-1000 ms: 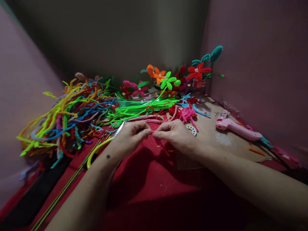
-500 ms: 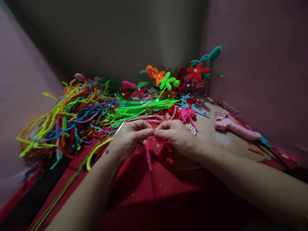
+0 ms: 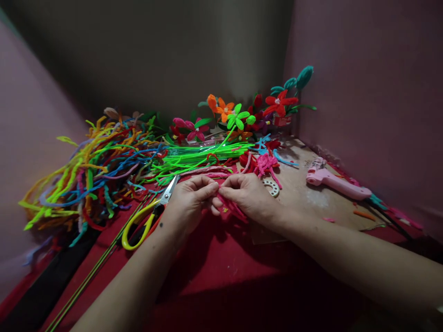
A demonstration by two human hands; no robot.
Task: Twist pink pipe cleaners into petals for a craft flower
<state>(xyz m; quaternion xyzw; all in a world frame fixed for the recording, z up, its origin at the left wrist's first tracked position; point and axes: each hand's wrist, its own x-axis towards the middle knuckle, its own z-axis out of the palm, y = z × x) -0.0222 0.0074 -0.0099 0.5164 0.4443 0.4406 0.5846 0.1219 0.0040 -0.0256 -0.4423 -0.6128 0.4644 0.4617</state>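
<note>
My left hand [image 3: 190, 198] and my right hand [image 3: 247, 193] meet fingertip to fingertip over the red table [image 3: 221, 272]. Between them is a pink pipe cleaner [image 3: 232, 207], pinched by both thumbs and forefingers; its looped part hangs below my right fingers, and the pinched ends are hidden. Beside my left wrist lies a pair of scissors [image 3: 138, 230] with yellow-rimmed handles and the blades pointing away. Just beyond my right hand are a white ring with holes [image 3: 272, 188] and a bunched pink pipe cleaner piece [image 3: 266, 163].
A tangle of coloured pipe cleaners [image 3: 83, 180] fills the left, with green pipe cleaners [image 3: 204, 154] at centre. Finished pipe cleaner flowers [image 3: 238, 117] stand along the back. A pink glue gun [image 3: 335, 180] rests on a brown board [image 3: 297, 207] at right. Thin green rods [image 3: 100, 263] lie at left.
The pink strand that hung down below my left fingers is now drawn up toward my right hand. More of the scissors shows past my left wrist. The view has shifted slightly.
</note>
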